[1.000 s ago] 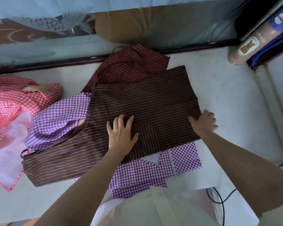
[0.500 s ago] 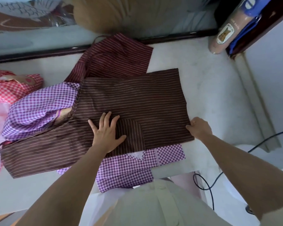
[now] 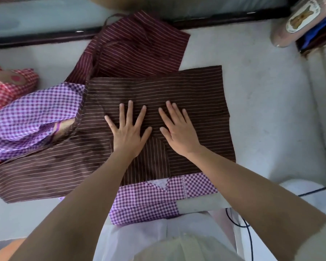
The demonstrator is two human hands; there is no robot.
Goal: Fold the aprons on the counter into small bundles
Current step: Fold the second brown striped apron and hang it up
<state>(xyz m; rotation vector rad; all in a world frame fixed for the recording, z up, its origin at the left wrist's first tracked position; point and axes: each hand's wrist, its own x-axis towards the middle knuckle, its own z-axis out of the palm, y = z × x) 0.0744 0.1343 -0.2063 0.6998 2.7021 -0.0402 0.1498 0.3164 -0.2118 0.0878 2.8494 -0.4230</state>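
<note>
Soft, diffuse daylight lit the pale counter [image 3: 267, 113] evenly, with a faint shadow beside the left hand [image 3: 129, 131]. A small glare spot shone at lower left. Wide-angle distortion bent the edges, and detail looked slightly soft.

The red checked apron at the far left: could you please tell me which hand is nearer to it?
Left. The left hand lies flat on the brown striped apron, right of the red checked apron; the right hand lies flat even farther right.
</note>
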